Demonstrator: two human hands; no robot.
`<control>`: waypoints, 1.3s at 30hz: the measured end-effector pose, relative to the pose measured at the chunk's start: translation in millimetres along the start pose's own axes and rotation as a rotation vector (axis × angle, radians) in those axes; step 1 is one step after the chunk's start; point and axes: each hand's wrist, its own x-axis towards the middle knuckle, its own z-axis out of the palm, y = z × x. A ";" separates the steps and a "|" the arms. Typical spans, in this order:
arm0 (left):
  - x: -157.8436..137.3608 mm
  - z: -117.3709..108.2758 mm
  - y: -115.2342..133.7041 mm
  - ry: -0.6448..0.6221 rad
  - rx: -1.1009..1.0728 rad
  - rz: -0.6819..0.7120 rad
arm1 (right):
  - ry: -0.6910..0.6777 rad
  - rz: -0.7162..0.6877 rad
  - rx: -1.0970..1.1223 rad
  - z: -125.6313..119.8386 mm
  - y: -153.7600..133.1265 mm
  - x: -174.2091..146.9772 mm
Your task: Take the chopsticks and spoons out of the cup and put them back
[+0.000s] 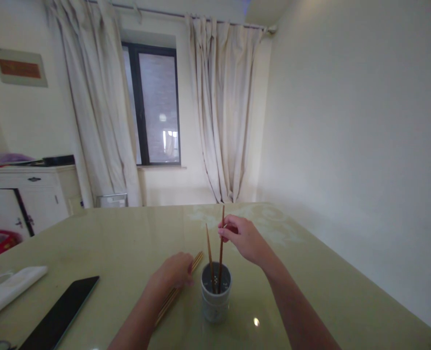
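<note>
A grey cylindrical holder (215, 306) with small holes in its bottom stands on the table in front of me. One brown chopstick (209, 243) leans inside it, tip up. My right hand (239, 236) pinches the upper part of a second, darker chopstick (221, 257), whose lower end is down in the holder. Left of the holder, several chopsticks (167, 306) lie together, slanting across the tabletop. My left hand (175, 272) is over the middle of these, its fingers bent downward and mostly hidden, so its grip on them cannot be made out.
The glossy greenish table (128, 233) reaches toward a curtained window (159, 107). At the left lie a black flat slab (62, 311) and a white elongated object (14, 291). A wall (361, 146) runs along the right side. Beyond the table's left side is a white cabinet (43, 189).
</note>
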 end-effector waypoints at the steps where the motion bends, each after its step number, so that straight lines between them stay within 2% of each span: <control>1: 0.7 1.3 -0.2 -0.001 0.004 -0.005 | -0.023 0.008 -0.030 3.0 3.0 0.8; 6: 0.4 1.4 -1.3 -0.006 0.017 -0.016 | -0.074 0.045 -0.137 16.4 14.1 4.4; 12: -1.2 2.5 1.8 0.011 0.052 -0.017 | -0.201 0.137 -0.139 26.8 22.4 5.3; 21: -3.0 2.7 8.7 0.007 0.030 0.064 | -0.254 0.135 -0.166 28.5 30.6 5.0; 30: 2.2 -2.7 -2.3 -0.021 -0.114 0.132 | -0.228 0.048 -0.116 36.0 32.7 5.9; 34: 1.5 -9.4 -12.0 -0.042 -0.253 0.138 | -0.230 0.086 -0.081 34.7 35.3 6.9; 39: -1.2 -22.6 -22.2 0.101 -0.423 0.195 | -0.206 0.140 -0.094 34.0 38.9 6.7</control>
